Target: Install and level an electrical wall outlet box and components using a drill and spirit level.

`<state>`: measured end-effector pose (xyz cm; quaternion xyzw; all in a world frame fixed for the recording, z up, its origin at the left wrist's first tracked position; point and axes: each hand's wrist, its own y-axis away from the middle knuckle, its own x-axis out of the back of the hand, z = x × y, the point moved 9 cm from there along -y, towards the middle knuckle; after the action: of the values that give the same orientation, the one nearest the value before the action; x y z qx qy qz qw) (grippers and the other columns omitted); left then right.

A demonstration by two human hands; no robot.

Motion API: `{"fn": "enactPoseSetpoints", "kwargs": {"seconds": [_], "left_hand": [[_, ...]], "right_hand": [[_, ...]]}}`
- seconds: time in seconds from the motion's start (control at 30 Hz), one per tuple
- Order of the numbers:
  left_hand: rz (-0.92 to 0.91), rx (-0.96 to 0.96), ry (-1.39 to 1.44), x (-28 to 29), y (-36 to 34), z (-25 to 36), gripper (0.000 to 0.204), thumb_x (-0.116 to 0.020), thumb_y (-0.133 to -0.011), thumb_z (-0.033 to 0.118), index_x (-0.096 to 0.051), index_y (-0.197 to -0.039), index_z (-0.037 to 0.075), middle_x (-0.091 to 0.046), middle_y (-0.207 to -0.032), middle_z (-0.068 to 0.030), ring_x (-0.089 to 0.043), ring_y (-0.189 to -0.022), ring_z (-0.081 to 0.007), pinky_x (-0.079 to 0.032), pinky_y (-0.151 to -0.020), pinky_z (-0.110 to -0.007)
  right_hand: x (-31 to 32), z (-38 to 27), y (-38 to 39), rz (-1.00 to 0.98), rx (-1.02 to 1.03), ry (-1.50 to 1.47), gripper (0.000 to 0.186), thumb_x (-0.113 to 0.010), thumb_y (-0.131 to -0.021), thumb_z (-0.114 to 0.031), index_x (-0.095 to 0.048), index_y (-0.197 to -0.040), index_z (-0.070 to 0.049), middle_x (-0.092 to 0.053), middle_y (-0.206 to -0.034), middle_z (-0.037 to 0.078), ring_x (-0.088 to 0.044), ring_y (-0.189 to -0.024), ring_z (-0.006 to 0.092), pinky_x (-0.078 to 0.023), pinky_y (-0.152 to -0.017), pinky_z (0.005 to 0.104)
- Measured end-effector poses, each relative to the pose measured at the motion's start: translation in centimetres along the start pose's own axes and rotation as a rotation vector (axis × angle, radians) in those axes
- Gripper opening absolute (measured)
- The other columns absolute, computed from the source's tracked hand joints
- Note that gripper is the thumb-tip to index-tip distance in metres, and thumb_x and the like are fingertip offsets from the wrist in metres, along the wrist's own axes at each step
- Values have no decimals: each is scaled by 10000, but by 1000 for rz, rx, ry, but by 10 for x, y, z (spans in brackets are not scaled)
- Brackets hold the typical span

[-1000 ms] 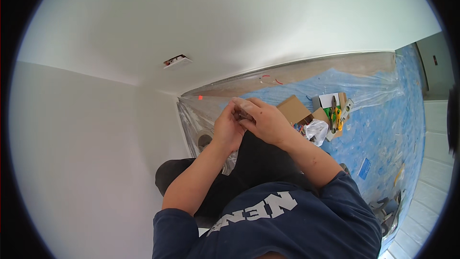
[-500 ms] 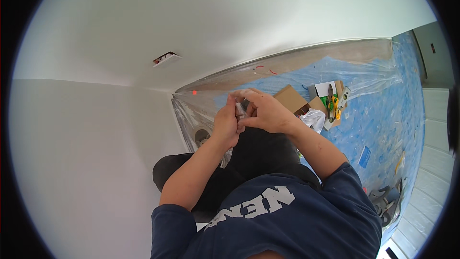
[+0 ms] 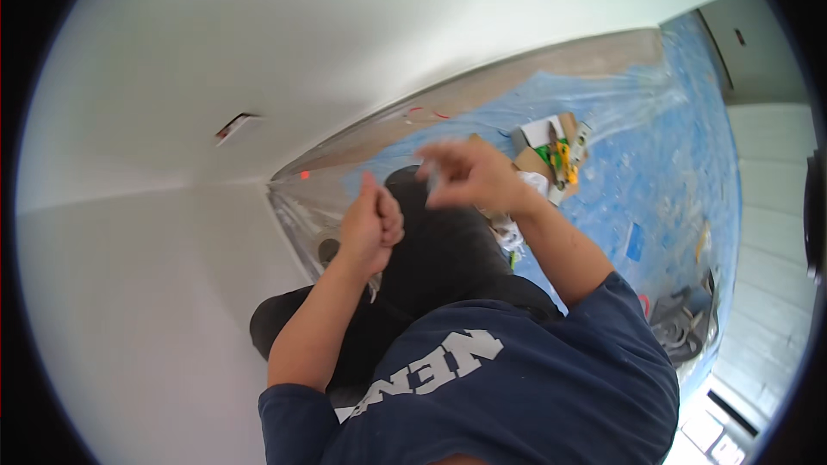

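My left hand (image 3: 372, 226) is curled closed above my left thigh, thumb up, and whatever it may hold is hidden inside the fingers. To its right, apart from it, my right hand (image 3: 472, 176) hovers over my dark trousers (image 3: 444, 237). Motion smears its fingers. A pale blur shows between thumb and fingertips there, too unclear to name. On the wall to the left, a small white fitting (image 3: 238, 128) sits tilted at a reddish-edged opening.
Blue-tinted plastic sheeting (image 3: 603, 155) covers the floor. An open box (image 3: 538, 133) to the right holds pliers and yellow-handled tools, with a white plastic bag (image 3: 536, 182) beside it. A grey bag (image 3: 683, 327) lies farther right. White walls meet in a corner at left.
My hands were together around a small whitish and dark item; now they are apart. The left hand has moved left and down. The view has shifted, so the surroundings sit farther left.
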<state>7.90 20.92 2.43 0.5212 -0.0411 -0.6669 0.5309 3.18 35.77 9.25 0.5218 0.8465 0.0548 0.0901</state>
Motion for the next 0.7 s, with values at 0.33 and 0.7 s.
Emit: {"fn": "enactPoseSetpoints", "kwargs": {"seconds": [0.33, 0.7], "left_hand": [[130, -100, -10, 12, 8, 13, 209, -476, -881, -17, -575, -1063, 8, -585, -894, -79, -547, -738, -139, -438, -655, -227], [85, -158, -5, 19, 12, 16, 386, -449, -838, -121, -538, -1197, -12, -619, -1129, -163, -636, -932, -223, -505, -767, -267]], "right_hand": [[247, 135, 338, 1558, -320, 875, 287, -599, -886, -194, -606, -1110, -16, -645, -930, 112, -595, -797, 229, -496, -745, 328], [153, 443, 510, 1510, -952, -8, 537, -681, -819, -509, -641, -1054, -28, -628, -1035, 148, -611, -879, 300, -486, -776, 399]]}}
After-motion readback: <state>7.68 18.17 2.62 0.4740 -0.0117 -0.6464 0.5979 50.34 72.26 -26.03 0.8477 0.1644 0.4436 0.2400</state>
